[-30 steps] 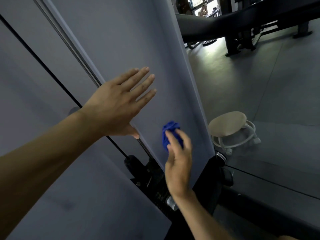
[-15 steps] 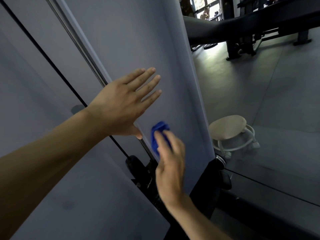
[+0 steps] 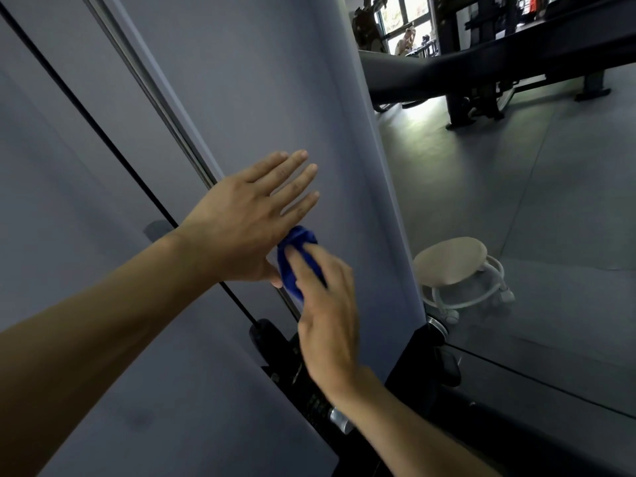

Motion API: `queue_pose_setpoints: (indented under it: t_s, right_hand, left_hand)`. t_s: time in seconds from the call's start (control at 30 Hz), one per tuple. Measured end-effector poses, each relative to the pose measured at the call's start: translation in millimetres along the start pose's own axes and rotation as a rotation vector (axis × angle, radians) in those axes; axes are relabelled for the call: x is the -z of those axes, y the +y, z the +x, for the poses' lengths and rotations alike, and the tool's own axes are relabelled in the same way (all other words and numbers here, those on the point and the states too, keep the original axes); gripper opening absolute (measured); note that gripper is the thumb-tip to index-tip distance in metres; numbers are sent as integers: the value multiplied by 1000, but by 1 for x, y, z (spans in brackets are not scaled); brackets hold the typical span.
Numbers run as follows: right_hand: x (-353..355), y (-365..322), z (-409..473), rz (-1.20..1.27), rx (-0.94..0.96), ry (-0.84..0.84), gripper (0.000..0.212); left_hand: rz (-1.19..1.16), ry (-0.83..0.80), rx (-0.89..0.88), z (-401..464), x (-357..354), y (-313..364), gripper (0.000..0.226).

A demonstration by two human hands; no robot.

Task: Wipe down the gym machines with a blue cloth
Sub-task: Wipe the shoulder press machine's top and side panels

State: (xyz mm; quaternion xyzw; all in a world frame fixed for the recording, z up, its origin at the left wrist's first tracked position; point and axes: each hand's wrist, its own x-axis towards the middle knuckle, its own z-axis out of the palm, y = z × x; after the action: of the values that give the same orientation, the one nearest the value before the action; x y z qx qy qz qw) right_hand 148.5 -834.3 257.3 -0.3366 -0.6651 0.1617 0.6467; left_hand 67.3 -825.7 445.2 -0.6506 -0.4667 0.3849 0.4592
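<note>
Blue cloth (image 3: 298, 261) sits bunched under my right hand (image 3: 327, 318), pressed against the grey panel (image 3: 261, 98) of the gym machine, low on its near half. My right fingers (image 3: 303, 266) lie fairly straight over the wad and push it flat to the panel; I cannot tell whether the thumb curls round it, since the hand hides that side. A fold of the cloth pokes out above and to the left of my fingertips.

My left hand (image 3: 247, 228) lies flat on the same panel just to the left of the cloth, fingers straight and held close together, pointing up and right. It holds nothing. Its thumb side touches or nearly touches the cloth; I cannot say which.

To the left of the panel a shiny metal rod (image 3: 151, 94) runs down along its edge, and further left a thin black cable (image 3: 86, 111) slants down across a second grey panel (image 3: 62, 215). Both lines pass behind my left hand. Below my right wrist there is dark machine hardware (image 3: 309, 401) with a small silver knob (image 3: 339, 420).

On the right, on the grey floor (image 3: 516, 187), a round stool (image 3: 454, 259) with a pale seat and a white wheeled frame stands near the panel's right edge. Far off, at the top right, a long black bench or beam (image 3: 481, 67) crosses in front of bright windows.
</note>
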Motion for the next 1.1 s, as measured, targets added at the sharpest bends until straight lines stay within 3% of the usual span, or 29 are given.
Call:
queue_pose_setpoints:
  t_s: [0.07,0.17,0.23,0.37,0.47,0.57,0.67,0.83,0.9,0.97,1.03,1.1]
  right_hand:
    - [0,28,27,-30,-33,18,75]
    - [2,74,92,-7,-323,181,65]
    - [0,63,103,7,-439,218,61]
    - [-5,-1,38,23,-152,130,63]
    - [2,4,21,-13,23,25,65]
    - [4,46,61,-95,13,84,70]
    - [12,70,114,-85,-129,151,68]
    - [11,55,123,-23,-180,200,58]
    - [1,23,89,-12,-89,172,56]
    - [-3,1,56,-26,126,82,56]
    - [0,17,64,-48,257,41,59]
    - [2,46,97,-52,115,81,60]
  left_hand:
    - [1,-2,2,1,1,1,127]
    - [1,-7,1,1,1,1,128]
    - [-6,5,0,1,-1,1,130]
    - [-5,9,8,1,-3,0,132]
    - [-12,19,10,0,1,0,133]
    - [6,-3,10,-1,6,1,137]
    - [38,-15,-3,-1,11,-1,132]
    - [158,4,64,-25,20,-49,103]
    - [206,-21,67,-30,19,-60,95]
    - [219,-49,57,-28,16,-62,94]
    - [233,-42,53,-25,15,-62,94]
    - [238,-30,55,-24,15,-62,95]
